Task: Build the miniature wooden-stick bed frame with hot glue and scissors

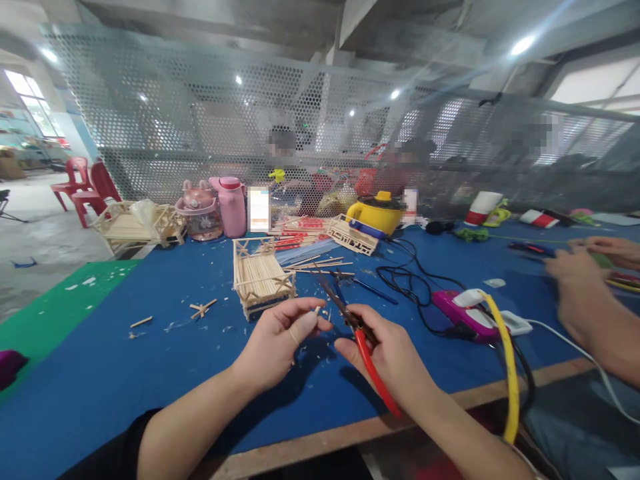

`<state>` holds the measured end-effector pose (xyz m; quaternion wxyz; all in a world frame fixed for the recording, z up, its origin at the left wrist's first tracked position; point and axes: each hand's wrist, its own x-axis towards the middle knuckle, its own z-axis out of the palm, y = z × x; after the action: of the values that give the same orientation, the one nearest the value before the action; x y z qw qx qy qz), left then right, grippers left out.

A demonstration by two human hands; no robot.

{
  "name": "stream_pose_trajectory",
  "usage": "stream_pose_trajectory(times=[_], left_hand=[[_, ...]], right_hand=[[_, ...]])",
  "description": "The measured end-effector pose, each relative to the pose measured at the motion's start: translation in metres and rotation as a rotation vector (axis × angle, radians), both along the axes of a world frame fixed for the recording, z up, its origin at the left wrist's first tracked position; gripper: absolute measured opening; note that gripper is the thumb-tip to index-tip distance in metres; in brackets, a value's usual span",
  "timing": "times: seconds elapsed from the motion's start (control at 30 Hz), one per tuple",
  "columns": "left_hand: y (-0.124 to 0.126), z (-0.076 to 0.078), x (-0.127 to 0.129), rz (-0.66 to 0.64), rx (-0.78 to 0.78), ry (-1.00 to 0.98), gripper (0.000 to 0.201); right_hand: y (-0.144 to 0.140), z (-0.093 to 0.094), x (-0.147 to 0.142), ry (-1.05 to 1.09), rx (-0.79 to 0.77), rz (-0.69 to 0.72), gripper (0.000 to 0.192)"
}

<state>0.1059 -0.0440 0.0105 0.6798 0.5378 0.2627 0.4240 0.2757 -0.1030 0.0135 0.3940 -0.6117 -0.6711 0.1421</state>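
Observation:
Between the thumb and fingers of my left hand (280, 337) is a short wooden stick (317, 311), mostly hidden by the fingertips. My right hand (383, 347) grips red-handled scissors (364, 347), whose dark blades point up and away, a little right of the stick. Just beyond my left hand stands a small model bed (263, 277) built of wooden sticks. Left of it lie a small crossed bundle of sticks (203, 309) and one loose stick piece (141, 322). Behind the scissors, blue-handled pliers (373, 290) rest on the blue tabletop (190, 373).
At right, a purple power strip (465, 317) carries plugs and cables, near a co-worker's hands (575, 280). Along the back stand a pink thermos (233, 207), a yellow pot (375, 215) and a lit phone (259, 209). Another stick model (137, 227) sits at left.

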Motion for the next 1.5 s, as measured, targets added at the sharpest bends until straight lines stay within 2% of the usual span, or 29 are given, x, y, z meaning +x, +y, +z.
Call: stream_pose_trajectory(times=[0.17,0.3,0.4,0.47,0.63,0.77,0.83,0.93,1.13,1.27,1.4,1.5], left_hand=[[0.002,-0.005,0.001,-0.099,-0.124,-0.089,0.028],[0.003,-0.004,0.001,-0.074,-0.175,-0.074,0.028],[0.002,-0.002,0.002,0.037,-0.078,-0.041,0.026],[0.001,-0.002,0.002,0.085,-0.002,-0.015,0.023],[0.0,-0.009,0.002,0.029,0.193,-0.004,0.016],[0.004,-0.015,0.0,0.084,0.315,0.012,0.012],[0.005,-0.015,-0.001,0.099,0.36,0.063,0.012],[0.004,-0.012,-0.003,0.122,0.454,0.202,0.019],[0.002,-0.008,-0.006,0.161,0.86,0.491,0.02],[0.001,-0.006,-0.008,0.131,1.073,0.645,0.022],[0.0,-0.003,-0.009,0.087,1.177,0.735,0.023],[-0.001,-0.002,-0.01,0.116,1.247,0.736,0.026]], right_hand=[[-0.004,0.001,0.001,0.038,-0.034,0.019,0.04],[-0.011,0.001,0.002,0.143,-0.08,0.065,0.045],[-0.013,0.001,-0.004,0.39,-0.149,0.115,0.039],[-0.01,0.001,-0.011,0.562,-0.182,0.089,0.039],[0.004,0.001,-0.029,0.808,-0.203,0.044,0.039],[0.012,-0.001,-0.033,0.921,-0.173,0.097,0.038],[0.013,-0.001,-0.032,0.914,-0.157,0.11,0.038],[0.013,0.003,-0.028,0.781,-0.094,0.098,0.033],[0.008,0.017,-0.022,0.457,-0.057,0.11,0.025],[0.005,0.019,-0.023,0.406,-0.022,0.096,0.023],[0.005,0.02,-0.023,0.377,-0.03,0.111,0.023],[0.004,0.019,-0.023,0.389,-0.049,0.105,0.023]])
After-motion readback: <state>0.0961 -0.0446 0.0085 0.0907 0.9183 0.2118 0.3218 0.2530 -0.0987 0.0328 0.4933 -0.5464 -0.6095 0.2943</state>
